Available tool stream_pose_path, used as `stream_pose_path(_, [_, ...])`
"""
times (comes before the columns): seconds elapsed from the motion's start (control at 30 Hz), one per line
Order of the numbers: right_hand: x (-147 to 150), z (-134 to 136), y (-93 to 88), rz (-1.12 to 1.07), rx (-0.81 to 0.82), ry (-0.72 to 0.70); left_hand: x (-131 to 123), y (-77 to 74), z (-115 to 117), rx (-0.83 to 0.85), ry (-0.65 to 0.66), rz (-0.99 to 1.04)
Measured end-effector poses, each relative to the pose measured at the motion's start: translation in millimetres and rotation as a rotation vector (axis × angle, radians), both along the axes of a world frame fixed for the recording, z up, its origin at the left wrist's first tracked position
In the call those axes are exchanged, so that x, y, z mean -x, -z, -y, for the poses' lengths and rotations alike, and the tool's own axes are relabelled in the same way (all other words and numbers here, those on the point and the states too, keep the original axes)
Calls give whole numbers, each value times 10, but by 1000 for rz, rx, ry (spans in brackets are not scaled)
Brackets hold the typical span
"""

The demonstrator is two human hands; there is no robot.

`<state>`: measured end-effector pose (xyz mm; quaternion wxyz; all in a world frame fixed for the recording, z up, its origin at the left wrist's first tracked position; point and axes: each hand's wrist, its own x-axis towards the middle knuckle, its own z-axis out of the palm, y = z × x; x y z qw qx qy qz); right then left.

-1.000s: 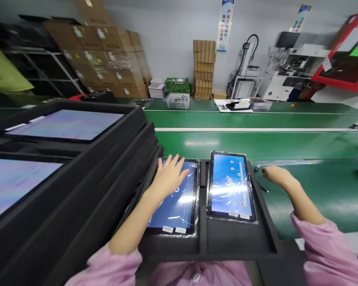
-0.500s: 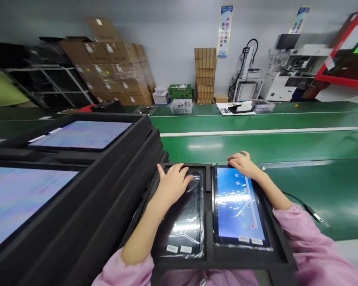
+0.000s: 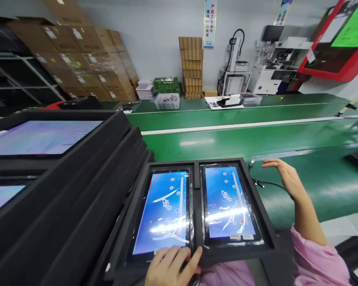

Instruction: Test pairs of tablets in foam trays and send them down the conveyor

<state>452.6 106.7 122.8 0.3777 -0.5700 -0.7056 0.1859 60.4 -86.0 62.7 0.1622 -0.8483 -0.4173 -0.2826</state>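
Observation:
Two tablets lie side by side in a black foam tray in front of me, both with lit blue screens under plastic film. My left hand rests on the near edge of the left tablet, fingers curled over the tray's front lip. My right hand hovers open above the green belt, just right of the tray and past the right tablet. A thin black cable with a small plug lies under that hand.
A tall stack of black foam trays holding lit screens fills the left. The green conveyor belt runs across behind. Cardboard boxes, a green crate and white machines line the back wall.
My left hand slid from the far end of the left tablet to its near edge, and that screen lit up. My right hand left the right tablet's top and moved out over the belt.

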Motion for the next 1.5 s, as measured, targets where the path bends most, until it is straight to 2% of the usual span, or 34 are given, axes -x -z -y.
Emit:
stream_pose_path(0.1, [-78, 45, 194, -60, -26, 104, -55, -76, -235, -6, 2, 27])
stream_pose_path(0.2, [-150, 16, 402, -18, 53, 190, -152, -188, -693, 38, -36, -21])
stream_pose_path(0.27, [-186, 2, 529, 23, 108, 205, -204, -296, -1098, 165, -41, -90])
stream_pose_path(0.33, [-202, 14, 623, 38, 123, 200, -219, -425, -1544, 403, -97, -146])
stream_pose_path(0.47, [-112, 93, 680, 48, 109, 178, -191, -622, -2353, 469, -213, -104])
stream_pose_path(0.53, [27, 134, 663, 77, 86, 148, -223, -630, -2624, 465, -315, -73])
stream_pose_path(0.6, [225, 167, 650, 116, 51, 90, -291, -583, -2776, 475, -412, -46])
stream_pose_path(0.67, [443, 194, 663, 174, 13, 31, -345, -516, -2817, 513, -476, -26])
stream_pose_path(0.73, [636, 212, 709, 275, -15, 34, -336, -463, -2767, 582, -490, -18])
stream_pose_path(0.83, [813, 200, 808, 474, -18, 143, -225, -424, -2569, 690, -455, -35])
stream_pose_path(0.93, [861, 117, 877, 595, 30, 199, -155, -396, -2313, 719, -421, -63])
stream_pose_path(1.07, [852, -25, 864, 589, 130, 190, -214, -365, -2111, 705, -438, -95])
stream_pose_path(1.17, [873, -99, 789, 586, 196, 201, -174, -385, -2136, 730, -469, -104])
stream_pose_path(1.3, [969, -208, 679, 591, 232, 201, 80, -431, -2221, 784, -534, -107])
stream_pose_path(1.4, [1062, -295, 635, 575, 257, 222, 205, -435, -2205, 799, -505, -131])
stream_pose_path(1.5, [1115, -365, 611, 525, 271, 258, 180, -439, -2152, 760, -488, -172])
